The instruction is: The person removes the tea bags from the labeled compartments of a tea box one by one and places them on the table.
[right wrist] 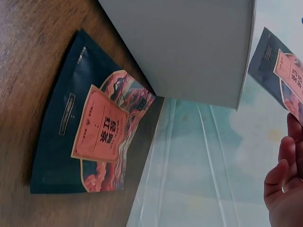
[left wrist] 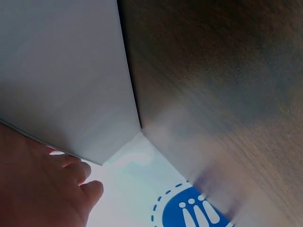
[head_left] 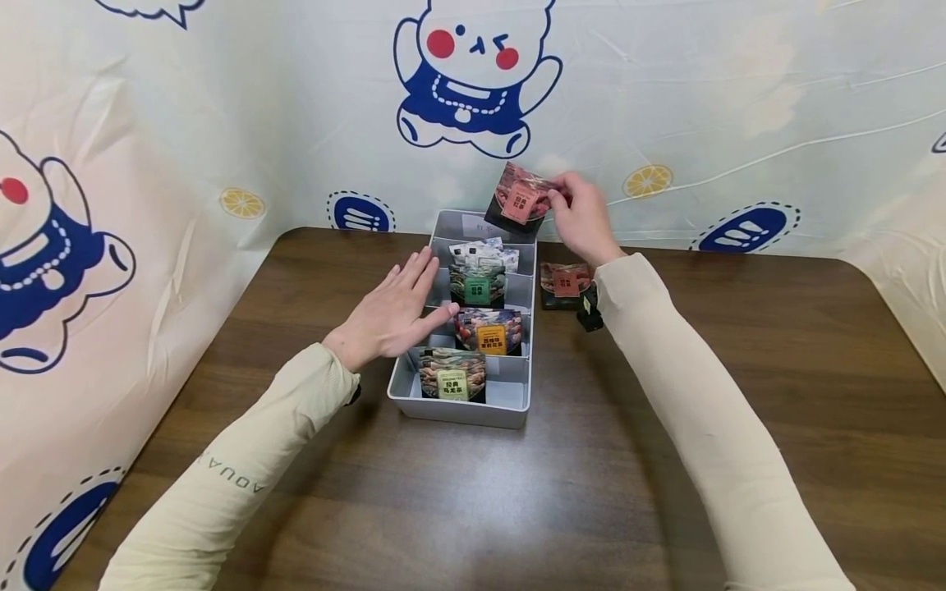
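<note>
Pinched by its upper right edge, a red-labelled tea sachet (head_left: 520, 199) hangs tilted in my right hand (head_left: 584, 215) over the far compartment of a grey divided box (head_left: 466, 412). The right wrist view shows the same sachet (right wrist: 277, 64) above the box's rim. My left hand (head_left: 392, 310) lies with fingers straight against the box's left edge. Inside the box stand a green-labelled sachet (head_left: 476, 286), an orange-labelled sachet (head_left: 489, 332) and a pale-green-labelled sachet (head_left: 452, 376), each in its own compartment. Another red-labelled sachet (right wrist: 100, 123) lies on the table right of the box.
Small whitish packets (head_left: 488, 250) sit behind the green-labelled sachet. The brown wooden table (head_left: 355, 509) extends around the box. A printed cloth (head_left: 310, 107) with cartoon figures hangs behind the table's far edge and along the left side.
</note>
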Tool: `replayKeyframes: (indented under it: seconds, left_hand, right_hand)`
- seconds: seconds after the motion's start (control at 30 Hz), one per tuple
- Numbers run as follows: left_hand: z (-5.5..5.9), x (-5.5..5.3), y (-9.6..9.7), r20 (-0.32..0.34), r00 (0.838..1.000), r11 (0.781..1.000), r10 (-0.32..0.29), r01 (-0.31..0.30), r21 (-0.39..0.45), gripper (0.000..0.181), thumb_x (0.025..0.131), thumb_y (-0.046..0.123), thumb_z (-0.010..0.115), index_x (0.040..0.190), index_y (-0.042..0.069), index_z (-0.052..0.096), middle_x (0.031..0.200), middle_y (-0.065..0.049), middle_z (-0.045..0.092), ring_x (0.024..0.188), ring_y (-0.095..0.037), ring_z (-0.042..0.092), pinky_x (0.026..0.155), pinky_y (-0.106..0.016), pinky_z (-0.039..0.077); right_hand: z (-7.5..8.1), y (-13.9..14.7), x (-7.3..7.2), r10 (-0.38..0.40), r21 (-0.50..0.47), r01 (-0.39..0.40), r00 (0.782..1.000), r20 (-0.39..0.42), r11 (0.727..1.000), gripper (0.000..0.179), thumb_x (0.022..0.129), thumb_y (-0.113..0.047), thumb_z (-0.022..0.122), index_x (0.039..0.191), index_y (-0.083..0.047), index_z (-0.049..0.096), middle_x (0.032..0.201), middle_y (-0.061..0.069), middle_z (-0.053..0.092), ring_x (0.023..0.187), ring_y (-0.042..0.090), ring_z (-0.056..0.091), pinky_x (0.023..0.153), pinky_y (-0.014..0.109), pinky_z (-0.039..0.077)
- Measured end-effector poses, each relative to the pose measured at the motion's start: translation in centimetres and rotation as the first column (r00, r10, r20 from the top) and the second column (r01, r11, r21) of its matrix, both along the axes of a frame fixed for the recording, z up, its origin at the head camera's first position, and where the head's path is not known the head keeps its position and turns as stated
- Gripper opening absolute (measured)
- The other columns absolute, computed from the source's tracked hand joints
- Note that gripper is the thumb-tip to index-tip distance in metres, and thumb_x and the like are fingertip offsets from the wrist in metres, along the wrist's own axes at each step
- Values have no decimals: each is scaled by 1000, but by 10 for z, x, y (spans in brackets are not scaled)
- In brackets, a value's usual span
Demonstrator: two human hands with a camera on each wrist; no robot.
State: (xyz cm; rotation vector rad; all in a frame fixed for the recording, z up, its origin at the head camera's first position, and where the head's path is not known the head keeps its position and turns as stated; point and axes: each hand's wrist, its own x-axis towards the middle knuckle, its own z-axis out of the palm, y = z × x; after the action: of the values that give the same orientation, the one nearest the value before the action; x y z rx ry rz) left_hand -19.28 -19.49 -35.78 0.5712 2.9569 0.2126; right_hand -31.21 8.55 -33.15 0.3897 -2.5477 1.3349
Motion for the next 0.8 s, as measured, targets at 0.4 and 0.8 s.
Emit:
replayKeyframes:
  seconds: [0.4,0.8]
  left_hand:
    - [-1,0,0,1,1000,1000,-3,3,6,90,94,71,17,156,6,6,164,-10,-6,152,-28,0,123,-46,7]
    - [-2,0,-1,10,1000,1000,-2,2,16,89,94,71,16,156,7,4,164,-8,-7,152,-27,-1,123,-47,8]
  right_hand:
    - [-2,15,2,-17,2,17,998,53,1000,26,102,-12,42,119,-2,60,103,15,64,84,19,51,70,27,39]
    - [-5,32,0,-3,19,1,995,105,1000,29,103,-12,41,124,-2,58,104,16,65,74,16,48,64,27,37]
